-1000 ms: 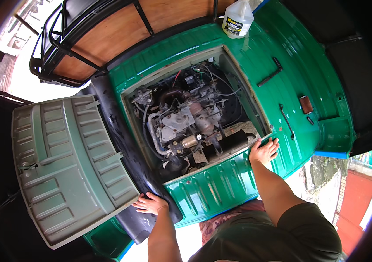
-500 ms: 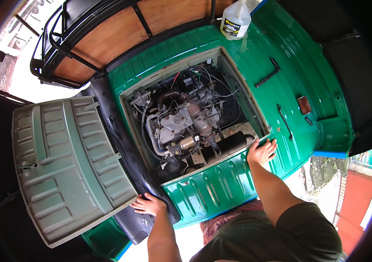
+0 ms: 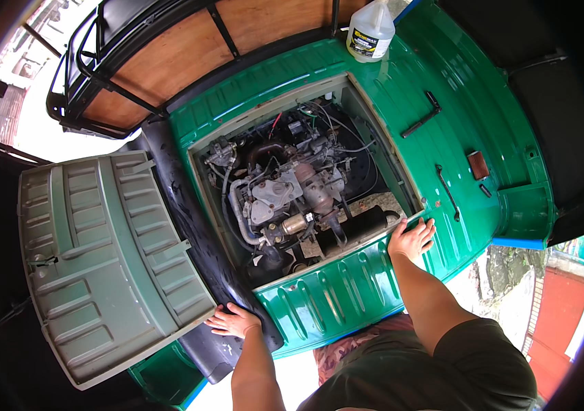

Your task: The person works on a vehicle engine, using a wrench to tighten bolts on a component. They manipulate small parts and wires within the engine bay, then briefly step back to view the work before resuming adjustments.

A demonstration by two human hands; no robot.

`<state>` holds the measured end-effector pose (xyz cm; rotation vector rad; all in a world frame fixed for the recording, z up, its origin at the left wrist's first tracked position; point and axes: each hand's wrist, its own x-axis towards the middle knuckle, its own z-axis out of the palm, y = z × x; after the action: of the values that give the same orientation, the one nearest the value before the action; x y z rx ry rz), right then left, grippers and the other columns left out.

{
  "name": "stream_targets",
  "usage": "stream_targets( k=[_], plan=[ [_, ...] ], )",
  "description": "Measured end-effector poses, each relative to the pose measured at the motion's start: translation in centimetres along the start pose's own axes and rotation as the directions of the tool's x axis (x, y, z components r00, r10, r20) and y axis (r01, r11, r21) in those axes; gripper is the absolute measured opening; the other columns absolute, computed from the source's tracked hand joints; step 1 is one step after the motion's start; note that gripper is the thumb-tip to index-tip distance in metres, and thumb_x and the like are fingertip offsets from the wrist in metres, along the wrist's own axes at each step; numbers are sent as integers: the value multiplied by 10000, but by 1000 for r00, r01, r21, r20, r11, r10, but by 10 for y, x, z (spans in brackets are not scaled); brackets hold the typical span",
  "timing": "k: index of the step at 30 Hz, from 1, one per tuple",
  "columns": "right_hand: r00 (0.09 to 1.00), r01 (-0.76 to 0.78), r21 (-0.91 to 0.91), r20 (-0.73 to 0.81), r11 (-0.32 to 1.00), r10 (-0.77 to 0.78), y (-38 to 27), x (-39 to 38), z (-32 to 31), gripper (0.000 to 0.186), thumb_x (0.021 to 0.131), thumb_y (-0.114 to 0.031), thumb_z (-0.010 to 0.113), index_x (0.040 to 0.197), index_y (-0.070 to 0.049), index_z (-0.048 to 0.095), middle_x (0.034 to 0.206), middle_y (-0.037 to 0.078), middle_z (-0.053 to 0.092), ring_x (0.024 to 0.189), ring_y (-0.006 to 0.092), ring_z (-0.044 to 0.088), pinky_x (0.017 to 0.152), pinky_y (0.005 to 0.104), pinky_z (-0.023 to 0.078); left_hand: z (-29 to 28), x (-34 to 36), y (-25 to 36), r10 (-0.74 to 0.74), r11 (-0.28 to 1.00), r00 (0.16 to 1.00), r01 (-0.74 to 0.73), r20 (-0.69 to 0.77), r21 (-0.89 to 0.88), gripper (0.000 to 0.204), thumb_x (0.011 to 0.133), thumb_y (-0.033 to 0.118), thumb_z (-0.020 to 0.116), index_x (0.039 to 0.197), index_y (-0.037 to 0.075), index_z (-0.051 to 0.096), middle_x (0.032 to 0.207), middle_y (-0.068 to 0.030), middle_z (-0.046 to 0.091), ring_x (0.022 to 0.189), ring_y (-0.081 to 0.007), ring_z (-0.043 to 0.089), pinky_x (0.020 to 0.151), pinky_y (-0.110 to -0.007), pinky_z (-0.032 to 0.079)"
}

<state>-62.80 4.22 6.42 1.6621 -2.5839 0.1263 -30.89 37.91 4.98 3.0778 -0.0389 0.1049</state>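
Note:
My left hand lies spread on a black padded seat back, its fingertips by the corner of a grey-green ribbed metal cover. Flat on the green ribbed metal floor rests my right hand, fingers apart, just off the near right corner of a square opening. Inside that opening sits an engine with hoses, wires and a black cylinder. Both hands hold nothing.
To the right lie a dark socket handle, a wrench, a brown wallet-like item and a small dark piece. At the far edge stands a clear jug. Beyond it runs a black-framed wooden panel.

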Motion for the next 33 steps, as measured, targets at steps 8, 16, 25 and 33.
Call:
stream_targets(
  k=[8, 16, 25, 33],
  plan=[
    [1000, 8, 9, -12, 1000, -8, -3, -1, -4, 648, 1010, -504, 498, 1445, -23, 492, 1666, 167, 295, 1572, 352, 187, 1228, 606, 168, 3, 1, -3, 3, 1000, 1000, -3, -4, 14, 512, 1060, 544, 355, 1241, 99, 533, 1547, -155, 398, 1589, -357, 119, 1266, -599, 44],
    [1000, 8, 16, -16, 1000, -7, 0, 0, 0, 647, 1006, -501, 502, 1447, -27, 493, 1665, 168, 297, 1574, 348, 183, 1229, 607, 160, 2, 1, -2, 3, 1000, 1000, -3, 7, 1, 546, 1061, 557, 348, 1264, 85, 532, 1572, -162, 379, 1590, -359, 116, 1264, -603, 43],
    [1000, 9, 5, -19, 1000, -9, 0, 0, 0, 644, 1008, -499, 500, 1447, -29, 492, 1664, 166, 302, 1575, 348, 183, 1229, 605, 160, -1, 0, 0, -6, 1000, 1000, 6, 25, -6, 536, 1062, 546, 348, 1264, 85, 533, 1599, -164, 353, 1592, -359, 112, 1263, -609, 41],
    [999, 16, 12, -36, 1000, -16, 1, 0, 3, 642, 1008, -495, 497, 1435, -16, 501, 1660, 171, 310, 1570, 359, 193, 1223, 610, 171, 1, 2, -1, -4, 1000, 999, 3, 33, 17, 531, 1064, 548, 349, 1262, 92, 535, 1586, -163, 372, 1590, -364, 120, 1260, -614, 46]
  ],
)
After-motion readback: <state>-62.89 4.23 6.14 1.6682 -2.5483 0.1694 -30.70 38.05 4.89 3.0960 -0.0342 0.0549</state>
